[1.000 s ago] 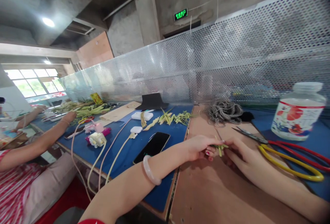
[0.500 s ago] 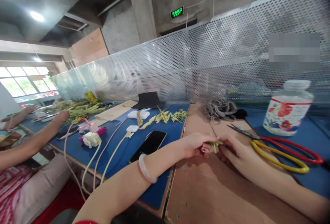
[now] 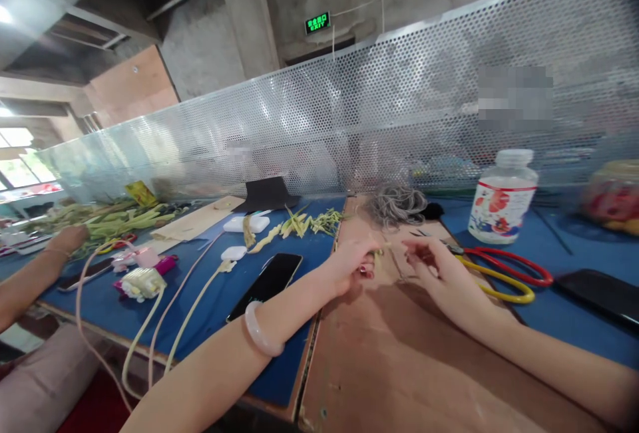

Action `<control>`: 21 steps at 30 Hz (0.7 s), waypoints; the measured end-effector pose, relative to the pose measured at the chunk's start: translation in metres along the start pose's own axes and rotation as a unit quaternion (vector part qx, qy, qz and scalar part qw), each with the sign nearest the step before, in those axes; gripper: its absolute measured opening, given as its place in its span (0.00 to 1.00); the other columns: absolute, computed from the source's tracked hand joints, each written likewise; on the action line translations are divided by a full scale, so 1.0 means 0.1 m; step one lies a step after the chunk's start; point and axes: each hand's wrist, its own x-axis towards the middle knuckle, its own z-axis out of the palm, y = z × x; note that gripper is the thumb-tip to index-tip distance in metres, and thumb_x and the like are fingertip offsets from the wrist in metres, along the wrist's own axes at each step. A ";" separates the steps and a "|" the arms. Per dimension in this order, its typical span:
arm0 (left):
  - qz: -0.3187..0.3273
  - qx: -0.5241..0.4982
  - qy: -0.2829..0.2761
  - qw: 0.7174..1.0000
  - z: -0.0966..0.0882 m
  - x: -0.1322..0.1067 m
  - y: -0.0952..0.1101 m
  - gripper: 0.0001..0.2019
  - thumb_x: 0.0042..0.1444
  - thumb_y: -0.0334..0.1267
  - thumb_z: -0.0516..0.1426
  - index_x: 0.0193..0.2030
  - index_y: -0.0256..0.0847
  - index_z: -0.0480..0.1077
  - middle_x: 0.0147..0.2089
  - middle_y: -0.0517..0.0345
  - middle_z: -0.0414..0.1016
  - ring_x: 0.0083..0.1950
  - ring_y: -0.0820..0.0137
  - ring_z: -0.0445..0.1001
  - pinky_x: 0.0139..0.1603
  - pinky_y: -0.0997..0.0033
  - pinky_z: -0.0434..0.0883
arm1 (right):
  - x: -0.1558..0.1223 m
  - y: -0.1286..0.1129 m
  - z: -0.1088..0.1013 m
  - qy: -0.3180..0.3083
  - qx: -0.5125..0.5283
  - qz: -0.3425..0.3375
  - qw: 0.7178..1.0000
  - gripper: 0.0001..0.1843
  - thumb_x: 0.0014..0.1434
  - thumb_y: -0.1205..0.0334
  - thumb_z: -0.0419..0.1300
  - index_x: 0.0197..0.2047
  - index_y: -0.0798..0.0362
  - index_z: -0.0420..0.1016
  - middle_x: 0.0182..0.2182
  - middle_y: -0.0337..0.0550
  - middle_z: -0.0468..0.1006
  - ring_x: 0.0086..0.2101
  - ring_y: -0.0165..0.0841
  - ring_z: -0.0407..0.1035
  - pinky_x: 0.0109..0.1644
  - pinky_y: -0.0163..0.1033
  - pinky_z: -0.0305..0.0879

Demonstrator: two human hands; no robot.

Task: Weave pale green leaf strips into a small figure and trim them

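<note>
My left hand point(image 3: 355, 265) is closed, pinching a small bundle of yellow-green strips point(image 3: 378, 260) above the brown board point(image 3: 379, 353). A pale bangle point(image 3: 262, 330) circles that wrist. Just right of it is my right hand point(image 3: 432, 265), its fingers curled together and apart from the bundle. A thin grey thread point(image 3: 397, 263) hangs between the hands; whether the right fingers grip it is unclear. Behind the hands lies a tangle of grey thread point(image 3: 397, 205). Scissors with red and yellow handles point(image 3: 509, 293) lie right of my right hand, their blades partly hidden.
A clear bottle point(image 3: 504, 200) stands at the right, near a dark flat object point(image 3: 599, 296). Left are a phone point(image 3: 269, 280), charging cables point(image 3: 192, 330) and leafy yellow-green pieces point(image 3: 299, 221). A co-worker's hand point(image 3: 70, 240) rests by green strips point(image 3: 120, 220). A perforated metal screen point(image 3: 279, 140) runs behind.
My right hand has drawn away from the bundle, opening a gap between the hands. My left hand keeps the bundle. The view has turned right, bringing a jar and a dark flat object in.
</note>
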 end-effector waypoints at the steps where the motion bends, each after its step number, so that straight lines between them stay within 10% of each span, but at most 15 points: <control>1: 0.017 -0.013 0.024 0.999 -0.02 0.01 0.01 0.09 0.44 0.39 0.57 0.25 0.37 0.62 0.15 0.72 0.45 0.16 0.84 0.43 0.19 0.80 0.49 | 0.03 0.04 0.00 0.031 -0.020 0.001 0.999 0.14 0.57 0.58 0.49 0.46 0.53 0.62 0.35 0.47 0.70 0.34 0.34 0.67 0.36 0.39 0.64; 12: 0.072 -0.025 0.079 0.994 -0.05 0.09 -0.04 0.10 0.42 0.39 0.60 0.25 0.35 0.66 0.17 0.68 0.56 0.19 0.81 0.55 0.22 0.78 0.58 | 0.09 0.22 0.07 -0.065 -0.195 -0.003 0.979 0.14 0.46 0.68 0.56 0.39 0.52 0.70 0.29 0.41 0.75 0.30 0.34 0.67 0.38 0.41 0.60; 21: 0.026 -0.004 0.056 0.998 -0.01 0.04 -0.05 0.13 0.43 0.43 0.61 0.26 0.33 0.68 0.25 0.57 0.68 0.26 0.75 0.68 0.30 0.72 0.66 | 0.09 0.03 0.02 -0.069 0.027 0.036 0.997 0.20 0.56 0.62 0.50 0.52 0.55 0.61 0.33 0.43 0.73 0.34 0.32 0.68 0.38 0.38 0.65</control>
